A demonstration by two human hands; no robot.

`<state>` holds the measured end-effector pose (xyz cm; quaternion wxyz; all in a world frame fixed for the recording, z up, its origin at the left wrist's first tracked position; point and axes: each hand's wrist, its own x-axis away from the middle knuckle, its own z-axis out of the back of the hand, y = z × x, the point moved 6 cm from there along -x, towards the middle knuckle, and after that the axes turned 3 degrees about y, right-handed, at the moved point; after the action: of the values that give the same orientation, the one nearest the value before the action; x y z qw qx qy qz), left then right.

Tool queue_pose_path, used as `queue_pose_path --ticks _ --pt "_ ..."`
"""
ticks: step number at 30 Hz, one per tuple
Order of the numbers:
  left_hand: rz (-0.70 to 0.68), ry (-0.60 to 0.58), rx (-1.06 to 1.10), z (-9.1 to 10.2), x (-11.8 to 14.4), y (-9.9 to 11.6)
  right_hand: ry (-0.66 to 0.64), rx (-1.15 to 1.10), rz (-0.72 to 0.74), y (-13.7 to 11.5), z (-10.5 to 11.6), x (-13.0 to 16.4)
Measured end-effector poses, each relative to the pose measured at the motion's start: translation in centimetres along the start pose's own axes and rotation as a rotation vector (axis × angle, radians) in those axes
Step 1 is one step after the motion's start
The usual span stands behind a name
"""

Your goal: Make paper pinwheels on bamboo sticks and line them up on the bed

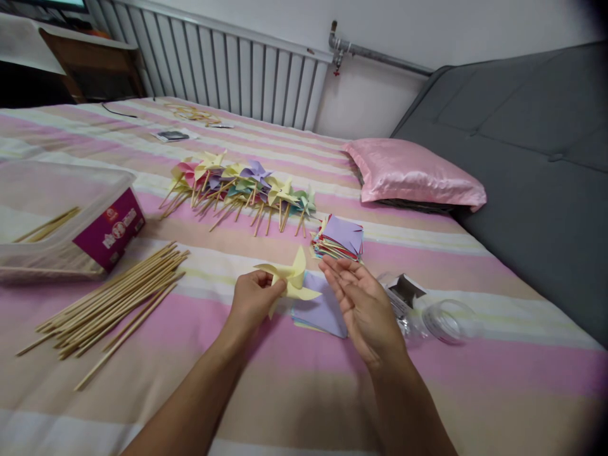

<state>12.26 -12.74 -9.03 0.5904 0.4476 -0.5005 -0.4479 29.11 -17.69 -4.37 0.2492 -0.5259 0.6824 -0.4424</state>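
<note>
My left hand [259, 294] pinches a pale yellow paper pinwheel [295, 278] near its middle, thumb in front and fingers behind. No stick shows on it. To its right, my right hand [363, 304] is held with fingers stretched out and nothing visible in the palm. Below and between the hands lies a stack of flat paper squares [320, 310], purple on top. Just beyond the right fingertips sits a pile of cut paper squares [339, 237] in several colours. Several finished pinwheels on sticks [242, 183] lie in a row farther back.
Wooden sticks [118, 301] lie loose at left beside a clear plastic box [71, 171] with a purple label. At right are a small open carton [406, 291] and a clear round container [444, 320]. A pink pillow [413, 171] rests near the grey headboard [522, 126].
</note>
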Motion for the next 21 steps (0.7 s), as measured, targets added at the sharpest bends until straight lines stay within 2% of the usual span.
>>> queue_pose_path --ticks 6,11,16,21 --pt "0.027 -0.016 0.038 -0.1 0.1 0.0 0.042 0.092 0.091 -0.8 0.9 -0.6" --pt "0.034 -0.009 0.059 -0.1 0.2 0.4 0.054 0.275 0.071 0.4 2.9 -2.7" --pt "0.028 0.003 0.049 0.0 0.3 0.5 -0.064 0.503 -0.024 3.0 3.9 -4.4" --pt "0.032 0.007 0.051 0.0 0.3 0.3 -0.168 0.605 0.035 4.0 3.8 -4.6"
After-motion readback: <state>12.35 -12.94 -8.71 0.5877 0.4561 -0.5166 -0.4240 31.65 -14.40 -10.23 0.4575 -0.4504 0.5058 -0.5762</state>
